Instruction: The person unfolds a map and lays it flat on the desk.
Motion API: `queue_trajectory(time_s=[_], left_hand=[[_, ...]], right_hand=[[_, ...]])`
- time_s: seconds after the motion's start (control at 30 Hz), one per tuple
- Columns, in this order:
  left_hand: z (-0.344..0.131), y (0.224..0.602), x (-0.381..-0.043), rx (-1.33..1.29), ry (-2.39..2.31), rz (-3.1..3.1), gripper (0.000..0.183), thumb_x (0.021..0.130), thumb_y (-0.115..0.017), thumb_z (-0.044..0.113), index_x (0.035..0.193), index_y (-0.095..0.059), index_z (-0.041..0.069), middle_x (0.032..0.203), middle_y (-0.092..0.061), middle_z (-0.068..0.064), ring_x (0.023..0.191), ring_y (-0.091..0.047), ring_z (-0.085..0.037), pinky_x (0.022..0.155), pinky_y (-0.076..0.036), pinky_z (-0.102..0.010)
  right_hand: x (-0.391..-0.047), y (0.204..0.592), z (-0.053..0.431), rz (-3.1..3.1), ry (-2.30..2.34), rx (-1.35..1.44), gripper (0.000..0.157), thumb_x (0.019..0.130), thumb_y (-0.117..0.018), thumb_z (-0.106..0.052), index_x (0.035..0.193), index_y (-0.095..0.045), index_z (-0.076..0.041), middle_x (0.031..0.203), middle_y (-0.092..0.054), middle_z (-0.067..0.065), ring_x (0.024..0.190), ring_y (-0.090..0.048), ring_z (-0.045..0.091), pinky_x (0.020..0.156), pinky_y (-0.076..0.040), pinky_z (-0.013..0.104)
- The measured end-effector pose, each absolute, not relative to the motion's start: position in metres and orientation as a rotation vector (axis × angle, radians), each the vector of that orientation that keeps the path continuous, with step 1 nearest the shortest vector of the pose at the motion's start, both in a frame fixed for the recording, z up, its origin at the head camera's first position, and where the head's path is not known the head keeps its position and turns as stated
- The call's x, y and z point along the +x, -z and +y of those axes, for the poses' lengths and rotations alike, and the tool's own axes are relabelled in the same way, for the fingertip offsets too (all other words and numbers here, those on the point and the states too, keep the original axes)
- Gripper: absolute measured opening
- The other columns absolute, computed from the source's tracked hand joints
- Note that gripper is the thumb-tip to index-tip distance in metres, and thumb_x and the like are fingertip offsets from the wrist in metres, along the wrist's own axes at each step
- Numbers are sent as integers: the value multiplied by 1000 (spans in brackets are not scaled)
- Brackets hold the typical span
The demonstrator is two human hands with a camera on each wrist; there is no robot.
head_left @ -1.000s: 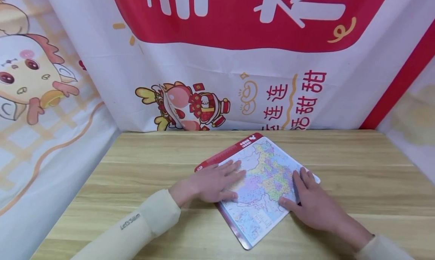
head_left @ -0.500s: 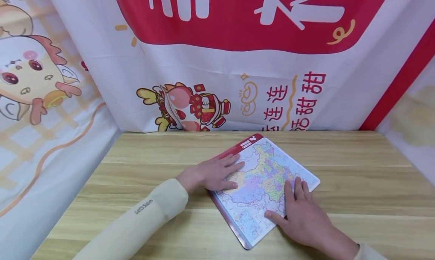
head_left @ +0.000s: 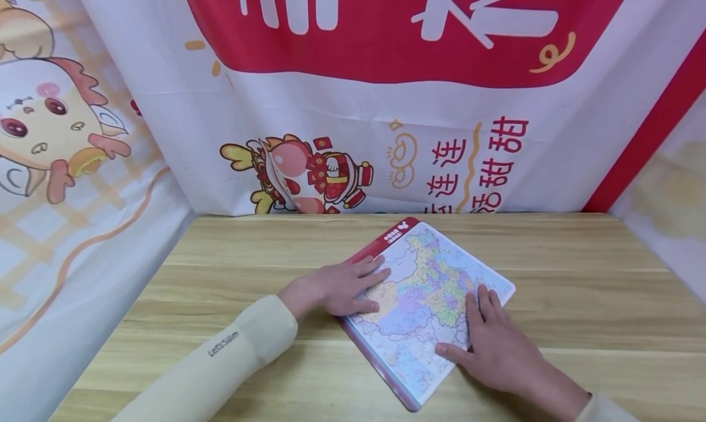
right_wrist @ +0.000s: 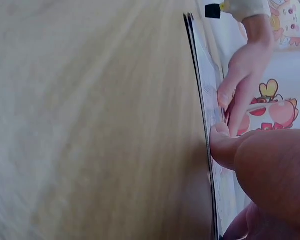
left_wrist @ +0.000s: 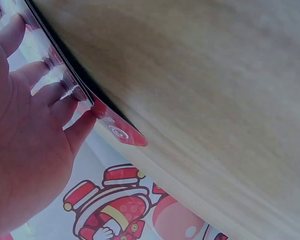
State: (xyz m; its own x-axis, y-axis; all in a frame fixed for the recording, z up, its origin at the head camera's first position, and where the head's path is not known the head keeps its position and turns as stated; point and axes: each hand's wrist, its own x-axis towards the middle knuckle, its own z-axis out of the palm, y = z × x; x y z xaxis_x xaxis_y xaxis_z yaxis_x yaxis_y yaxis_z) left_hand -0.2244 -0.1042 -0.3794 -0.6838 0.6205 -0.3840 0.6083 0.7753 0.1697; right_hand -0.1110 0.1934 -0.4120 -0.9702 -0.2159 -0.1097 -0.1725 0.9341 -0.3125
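Observation:
A map board with pastel regions and a red header strip lies turned cornerwise on the table. Two dark edges, one over the other, run along its side in the right wrist view. My left hand rests on its left part, fingers spread across the surface. At the right edge my right hand touches the map with extended fingers, its thumb apart from them. The left wrist view shows the red corner beside the left little finger. Neither hand curls round the board.
The light wood table meets a white and red printed cloth at its back edge. Another printed cloth hangs along the left side. A red band runs down on the right.
The map has turned slightly counterclockwise, its near corner shifting right. My right hand has come nearer and left along the edge. My left hand moved forward, then slightly back.

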Motion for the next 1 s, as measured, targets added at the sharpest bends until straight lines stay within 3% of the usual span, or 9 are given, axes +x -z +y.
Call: queue_trajectory(time_s=[1.0], left_hand=[[-118,383,-194,920,-26,2591,82,103,-51,68,170,-18,37,181,-9,4,168,-15,-22,130,-34,-52]], right_hand=[[-146,408,225,2820,647,-496,108,97,-71,-55,162,-22,15,171,-8,40,157,-9,63,123,-21,76]])
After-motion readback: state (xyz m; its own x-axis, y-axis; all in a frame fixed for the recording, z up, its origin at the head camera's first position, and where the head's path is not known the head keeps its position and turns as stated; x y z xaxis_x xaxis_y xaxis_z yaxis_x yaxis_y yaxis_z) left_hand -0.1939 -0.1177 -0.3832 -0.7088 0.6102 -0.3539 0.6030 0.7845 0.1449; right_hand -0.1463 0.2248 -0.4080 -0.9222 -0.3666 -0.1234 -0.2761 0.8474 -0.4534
